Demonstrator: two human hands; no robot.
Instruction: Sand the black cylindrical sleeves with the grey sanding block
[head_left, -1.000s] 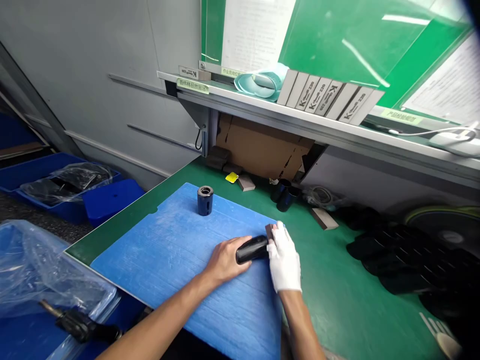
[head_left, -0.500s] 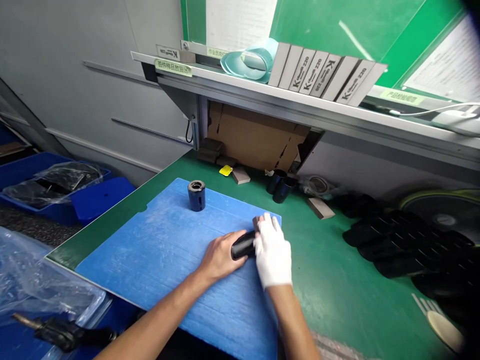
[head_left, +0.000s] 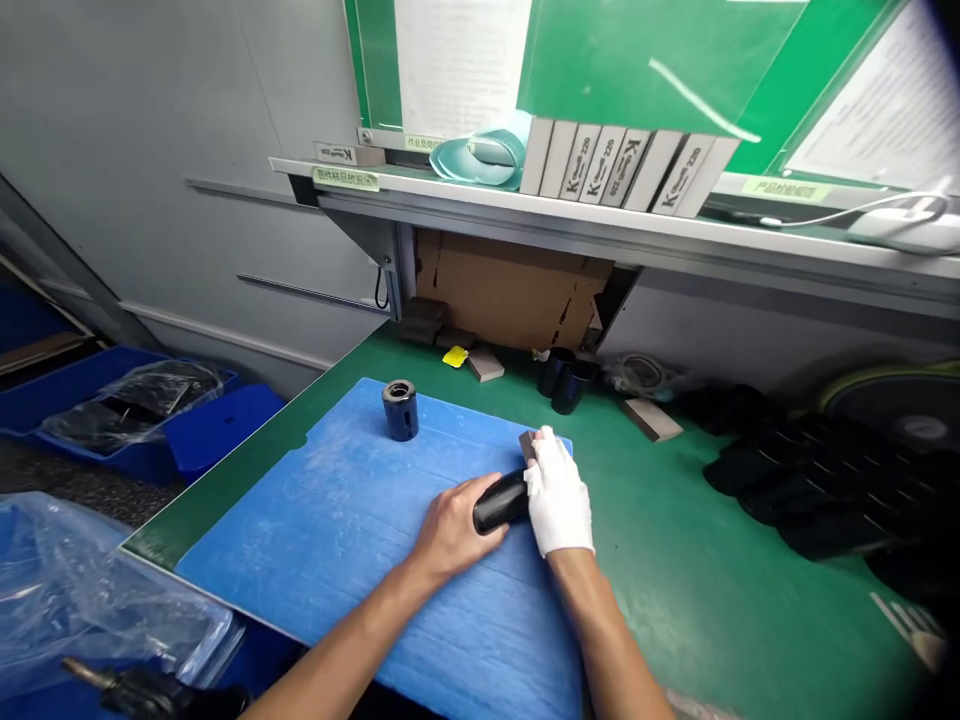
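On the blue mat (head_left: pixel 300 510), my bare left hand (head_left: pixel 461 530) is wrapped round a black cylinder (head_left: pixel 501 502) that lies tilted on its side. My right hand (head_left: pixel 559 495) wears a white glove. Its fingers are closed over a small grey-brown sanding block (head_left: pixel 528 446) pressed to the far part of the cylinder, most of which the glove hides. Farther back on the mat a dark cylinder with a metal ring top (head_left: pixel 400 410) stands upright, apart from both hands.
Two black cylinders (head_left: pixel 571 387) and a loose block (head_left: pixel 652 419) sit at the bench's back. Many black parts (head_left: pixel 810 490) crowd the right side. A shelf (head_left: pixel 450 193) with boxes marked 220 (head_left: pixel 622 168) overhangs the bench. Blue bins (head_left: pixel 112 440) stand at left.
The camera view has tilted up slightly, so the scene sits lower. My hands keep their grips, the gloved hand and block having shifted only slightly.
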